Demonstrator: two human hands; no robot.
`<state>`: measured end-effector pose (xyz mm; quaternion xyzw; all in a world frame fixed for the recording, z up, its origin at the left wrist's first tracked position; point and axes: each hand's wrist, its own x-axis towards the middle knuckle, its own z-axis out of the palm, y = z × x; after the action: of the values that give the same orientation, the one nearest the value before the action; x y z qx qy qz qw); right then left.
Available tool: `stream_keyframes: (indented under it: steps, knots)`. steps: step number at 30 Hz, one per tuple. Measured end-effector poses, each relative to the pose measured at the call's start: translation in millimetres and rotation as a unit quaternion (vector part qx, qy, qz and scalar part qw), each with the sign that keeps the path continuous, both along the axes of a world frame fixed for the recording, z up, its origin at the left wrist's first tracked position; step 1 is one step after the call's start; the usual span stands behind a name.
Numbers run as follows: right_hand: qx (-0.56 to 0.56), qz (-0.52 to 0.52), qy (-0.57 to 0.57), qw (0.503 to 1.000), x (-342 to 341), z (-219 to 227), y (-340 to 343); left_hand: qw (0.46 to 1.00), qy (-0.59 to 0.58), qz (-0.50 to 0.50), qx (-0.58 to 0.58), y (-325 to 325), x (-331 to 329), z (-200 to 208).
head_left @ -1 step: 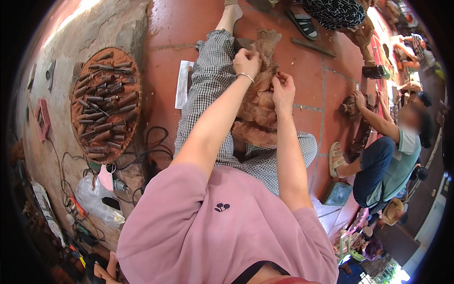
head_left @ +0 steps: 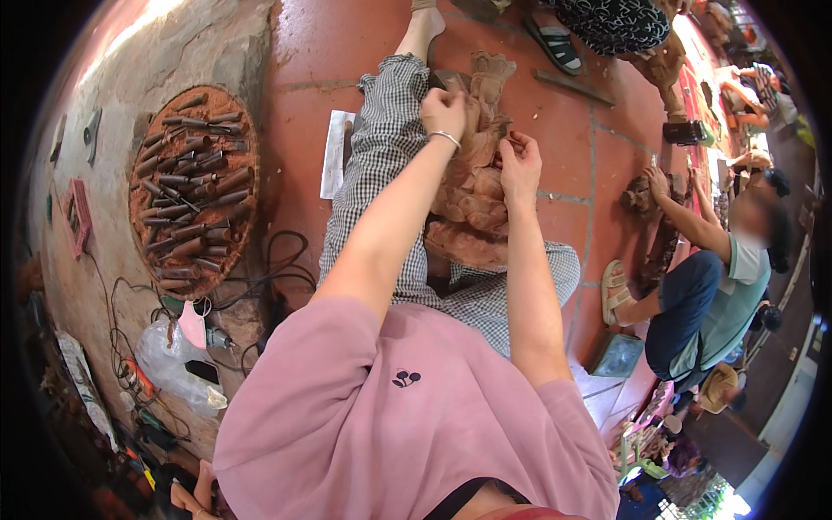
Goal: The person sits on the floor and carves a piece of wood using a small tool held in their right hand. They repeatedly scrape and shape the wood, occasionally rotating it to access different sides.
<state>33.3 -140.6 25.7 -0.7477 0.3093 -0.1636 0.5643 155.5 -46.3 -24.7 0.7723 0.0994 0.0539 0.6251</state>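
Observation:
A brown wood carving [head_left: 472,186] with rippled, carved folds lies lengthwise between my legs, its narrow end away from me. My left hand [head_left: 444,113], a bracelet at its wrist, is closed beside the carving's far left side. Its fingertips are blurred, and what they hold, if anything, cannot be made out. On the opposite side my right hand [head_left: 522,165] has thumb and fingers bent together against the carving's right edge, gripping it there. The carving's underside is hidden.
At left, a round basket [head_left: 252,130] bears many wooden-handled carving tools on reddish sawdust. Cables, a plastic bag [head_left: 165,355] and a phone [head_left: 203,372] lie nearer. A person [head_left: 728,277] sits working at right. A wooden strip [head_left: 574,87] rests on the tiles.
My left hand has shifted slightly left, away from the carving's middle. My right hand and the carving look almost unchanged.

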Motion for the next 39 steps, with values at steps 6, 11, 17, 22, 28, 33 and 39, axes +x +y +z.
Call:
stream_keyframes:
  steps: [6,11,17,22,28,33,39]
  knots:
    - [0.025,0.037,0.033,0.998,1.5,3.6,-10.2,0.972,-0.069,0.112,-0.193,103.5,24.4,-19.7]
    - [-0.178,0.131,0.249,0.943,16.3,43.0,6.3,0.974,-0.010,0.208,0.090,233.7,7.5,-91.5]
    - [-0.248,0.106,0.345,0.899,28.4,44.6,8.6,0.979,0.020,0.167,-0.111,218.0,-30.7,-57.8]
    - [-0.222,0.128,0.289,0.923,30.1,25.5,-9.7,0.964,0.022,0.080,-0.252,170.4,-33.0,-18.2]
    - [-0.050,0.121,0.212,0.968,36.9,13.1,-27.7,0.887,0.169,-0.069,-0.425,77.6,-55.2,18.0]
    - [0.042,0.136,0.223,0.964,43.6,23.5,-37.3,0.886,0.267,-0.139,-0.352,40.1,-41.9,-46.4]
    - [-0.028,0.134,0.212,0.968,25.0,25.8,-41.9,0.856,0.327,-0.214,-0.338,11.9,-30.8,-75.9]
